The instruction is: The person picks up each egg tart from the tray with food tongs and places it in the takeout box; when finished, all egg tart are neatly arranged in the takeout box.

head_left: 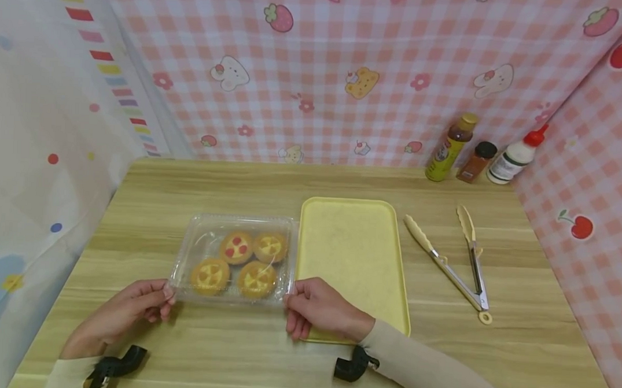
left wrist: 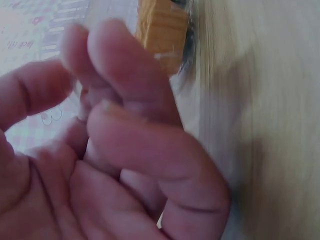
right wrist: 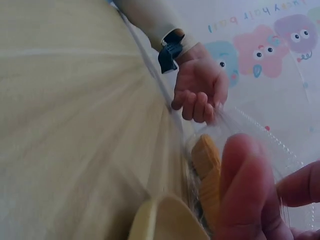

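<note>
A clear plastic clamshell box (head_left: pixel 202 232) with several small round tarts (head_left: pixel 210 277) inside sits left of the yellow tray. One tart has red fruit pieces (head_left: pixel 236 247) on top; the others have yellow ones. At the box's front left corner, my left hand (head_left: pixel 142 302) pinches the plastic between thumb and fingers. My right hand (head_left: pixel 321 307) grips the front right corner, its wrist over the tray's near end. In the right wrist view, both hands flank the box, with the tarts' brown sides (right wrist: pixel 207 165) showing through the plastic.
The yellow tray (head_left: pixel 347 247) lies flat just right of the box. Spread tongs (head_left: pixel 458 273) rest farther right. Along the back right stand a yellow-labelled bottle (head_left: pixel 448 151), a spice jar (head_left: pixel 477 162) and a white squeeze bottle (head_left: pixel 513 159). Checked cloth (head_left: pixel 306 55) hangs behind the table.
</note>
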A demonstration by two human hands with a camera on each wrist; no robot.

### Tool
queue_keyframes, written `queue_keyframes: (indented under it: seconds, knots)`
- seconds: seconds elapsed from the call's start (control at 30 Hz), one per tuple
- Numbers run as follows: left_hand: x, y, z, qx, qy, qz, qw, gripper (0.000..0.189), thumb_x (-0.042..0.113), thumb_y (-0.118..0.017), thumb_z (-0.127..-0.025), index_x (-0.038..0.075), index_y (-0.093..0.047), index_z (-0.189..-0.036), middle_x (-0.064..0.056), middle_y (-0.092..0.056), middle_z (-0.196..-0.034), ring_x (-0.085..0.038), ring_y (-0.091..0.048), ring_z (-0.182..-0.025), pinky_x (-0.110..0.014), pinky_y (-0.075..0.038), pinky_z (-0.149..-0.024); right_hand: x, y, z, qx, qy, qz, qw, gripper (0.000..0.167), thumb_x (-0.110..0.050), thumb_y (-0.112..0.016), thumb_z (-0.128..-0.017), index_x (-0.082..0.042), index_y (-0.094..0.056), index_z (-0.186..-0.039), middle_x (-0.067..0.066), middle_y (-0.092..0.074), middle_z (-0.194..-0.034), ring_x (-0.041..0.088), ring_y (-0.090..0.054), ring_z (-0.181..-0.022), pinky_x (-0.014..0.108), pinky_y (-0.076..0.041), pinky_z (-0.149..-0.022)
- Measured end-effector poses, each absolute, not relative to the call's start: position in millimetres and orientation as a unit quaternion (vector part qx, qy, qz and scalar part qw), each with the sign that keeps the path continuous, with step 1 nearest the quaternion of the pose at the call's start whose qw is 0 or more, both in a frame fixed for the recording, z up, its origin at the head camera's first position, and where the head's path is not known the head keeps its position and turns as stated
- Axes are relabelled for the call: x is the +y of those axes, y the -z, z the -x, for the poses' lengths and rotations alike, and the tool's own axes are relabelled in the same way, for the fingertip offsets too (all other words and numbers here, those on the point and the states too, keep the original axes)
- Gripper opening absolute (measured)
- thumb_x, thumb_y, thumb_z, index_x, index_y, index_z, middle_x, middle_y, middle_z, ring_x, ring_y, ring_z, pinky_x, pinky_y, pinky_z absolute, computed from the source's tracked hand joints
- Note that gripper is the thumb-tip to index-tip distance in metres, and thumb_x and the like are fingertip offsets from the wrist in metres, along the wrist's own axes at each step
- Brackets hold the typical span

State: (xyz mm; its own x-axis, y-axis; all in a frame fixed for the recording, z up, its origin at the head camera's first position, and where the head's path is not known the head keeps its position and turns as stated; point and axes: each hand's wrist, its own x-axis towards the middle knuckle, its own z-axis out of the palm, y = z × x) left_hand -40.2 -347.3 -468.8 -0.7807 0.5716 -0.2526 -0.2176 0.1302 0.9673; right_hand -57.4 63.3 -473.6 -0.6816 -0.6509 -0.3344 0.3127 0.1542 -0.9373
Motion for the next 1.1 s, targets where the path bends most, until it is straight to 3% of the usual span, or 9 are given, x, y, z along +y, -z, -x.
queue_keyframes:
  seconds: [0.57, 0.7, 0.83, 1.0, 1.1]
  knots:
    - [-351, 460, 39, 0.742, -0.597, -0.1, 0.29, 0.024, 0.014, -0.042, -0.115, -0.006, -0.055, -0.111, 0.003, -0.07, -0.095, -0.014, -0.062, -0.083, -0.031, -0.053, -0.071, 70, 471, 65, 0.686, 0.609, 0.158, 0.364, 0.023, -0.021, -0.062, -0.108, 0.001, -0.062, -0.099, 0.008, -0.074, -0.075, 0.012, -0.07, -0.061, 0.026, -0.062, -0.056]
    - [-352, 458, 38, 0.766, -0.577, -0.096, 0.267, 0.022, 0.014, -0.045, -0.114, -0.005, -0.056, -0.114, -0.002, -0.069, -0.098, -0.02, -0.063, -0.086, -0.033, -0.054, -0.071, 74, 468, 67, 0.699, 0.598, 0.17, 0.354, 0.02, -0.022, -0.063, -0.107, -0.003, -0.061, -0.1, 0.011, -0.074, -0.077, 0.014, -0.071, -0.063, 0.029, -0.063, -0.058]
    - [-354, 453, 40, 0.797, -0.55, -0.079, 0.237, 0.021, 0.015, -0.049, -0.113, -0.003, -0.058, -0.118, -0.001, -0.071, -0.099, -0.017, -0.066, -0.09, -0.033, -0.056, -0.072, 83, 463, 70, 0.719, 0.581, 0.189, 0.333, 0.019, -0.022, -0.063, -0.107, -0.004, -0.062, -0.107, 0.015, -0.074, -0.08, 0.018, -0.071, -0.065, 0.033, -0.065, -0.061]
    - [-356, 444, 45, 0.832, -0.514, -0.068, 0.198, 0.023, 0.017, -0.05, -0.114, -0.002, -0.059, -0.122, 0.002, -0.072, -0.102, -0.015, -0.071, -0.094, -0.033, -0.059, -0.07, 97, 456, 77, 0.759, 0.542, 0.211, 0.294, 0.021, -0.028, -0.062, -0.107, -0.008, -0.063, -0.111, 0.014, -0.075, -0.085, 0.026, -0.073, -0.07, 0.035, -0.064, -0.064]
    - [-354, 436, 49, 0.853, -0.489, -0.067, 0.167, 0.027, 0.019, -0.05, -0.114, -0.004, -0.058, -0.125, 0.001, -0.07, -0.104, -0.015, -0.072, -0.094, -0.032, -0.061, -0.071, 107, 450, 80, 0.789, 0.51, 0.224, 0.26, 0.021, -0.031, -0.063, -0.107, -0.011, -0.064, -0.112, 0.01, -0.075, -0.087, 0.023, -0.072, -0.071, 0.031, -0.061, -0.063]
